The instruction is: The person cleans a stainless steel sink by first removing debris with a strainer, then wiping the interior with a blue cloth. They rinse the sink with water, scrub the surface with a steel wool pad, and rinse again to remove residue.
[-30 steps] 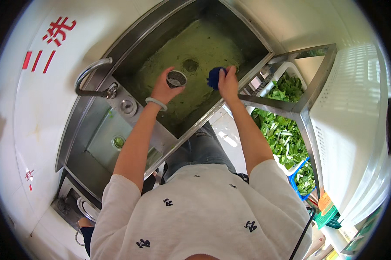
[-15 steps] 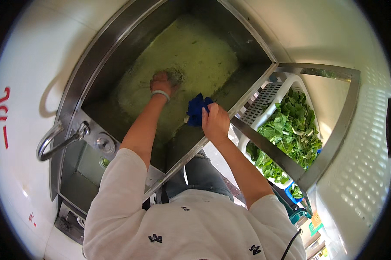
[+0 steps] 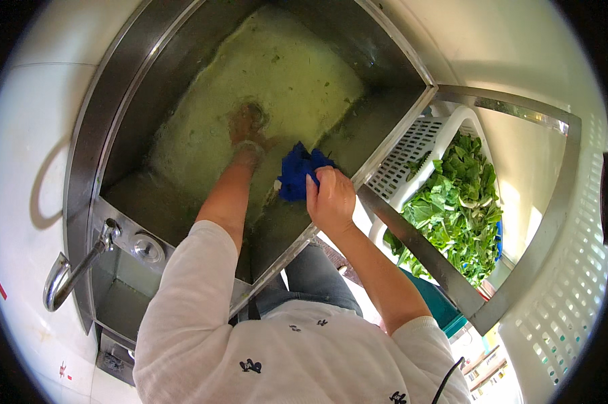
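Murky, greenish water with small leaf bits fills the steel sink [image 3: 411, 108] in front of me. My left hand [image 3: 248, 129] is under the surface near the middle of the basin, wet past the wrist; its fingers are blurred by the water, so I cannot make out their shape. By the near right rim, my right hand [image 3: 334, 195] is closed on a bunched blue cloth [image 3: 296, 176]. The cloth hangs over the water, and a small pale bit shows at its left edge.
A white perforated basket [image 3: 406, 151] heaped with green leafy vegetables [image 3: 455, 202] stands right of the sink, within a steel frame [image 3: 425, 252]. At the left are a curved faucet [image 3: 81, 269] and a smaller basin [image 3: 122, 296]. A white perforated panel [image 3: 553, 337] rises at the far right.
My left hand has gone deeper, from partly above the water to fully under it. My right hand still holds the blue cloth, slightly further left in the picture. The whole view has shifted a little.
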`<action>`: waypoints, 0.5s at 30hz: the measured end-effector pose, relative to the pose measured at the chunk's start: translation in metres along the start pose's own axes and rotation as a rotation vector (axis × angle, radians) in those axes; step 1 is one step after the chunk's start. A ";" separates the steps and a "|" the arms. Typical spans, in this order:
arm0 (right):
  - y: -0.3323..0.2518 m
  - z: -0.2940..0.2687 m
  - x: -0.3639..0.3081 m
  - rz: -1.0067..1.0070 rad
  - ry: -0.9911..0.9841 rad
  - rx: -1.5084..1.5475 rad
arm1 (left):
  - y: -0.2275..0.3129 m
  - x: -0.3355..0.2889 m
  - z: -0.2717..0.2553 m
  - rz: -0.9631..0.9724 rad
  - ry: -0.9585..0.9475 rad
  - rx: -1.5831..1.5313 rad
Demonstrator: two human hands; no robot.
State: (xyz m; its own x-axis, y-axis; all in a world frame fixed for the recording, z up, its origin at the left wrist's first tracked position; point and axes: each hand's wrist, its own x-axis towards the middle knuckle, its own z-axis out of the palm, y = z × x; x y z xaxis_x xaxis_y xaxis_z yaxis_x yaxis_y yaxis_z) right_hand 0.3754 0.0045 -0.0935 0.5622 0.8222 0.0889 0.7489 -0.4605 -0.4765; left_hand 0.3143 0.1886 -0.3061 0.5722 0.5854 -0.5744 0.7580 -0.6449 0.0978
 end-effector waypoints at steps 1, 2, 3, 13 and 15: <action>0.000 0.001 0.001 -0.007 0.002 -0.007 | 0.001 -0.003 -0.007 -0.014 -0.060 0.021; 0.002 0.004 0.002 -0.015 0.021 0.001 | 0.002 -0.007 -0.017 -0.028 -0.118 0.042; 0.007 0.009 0.000 -0.004 0.040 0.010 | 0.021 -0.027 -0.062 0.029 -0.175 0.113; -0.031 0.000 0.009 0.464 -0.043 0.914 | 0.025 -0.150 -0.038 0.024 -0.395 -1.532; -0.051 -0.007 0.014 0.567 -0.004 1.122 | 0.023 -0.192 -0.060 -0.004 -0.438 -2.088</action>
State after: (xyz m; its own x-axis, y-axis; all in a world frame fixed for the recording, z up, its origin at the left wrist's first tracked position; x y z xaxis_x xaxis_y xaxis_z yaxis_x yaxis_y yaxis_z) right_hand 0.3470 0.0373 -0.0620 0.7042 0.6039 -0.3733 -0.3085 -0.2133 -0.9270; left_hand 0.2408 0.0906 -0.1453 0.7120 0.2634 -0.6509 0.0810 0.8900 0.4487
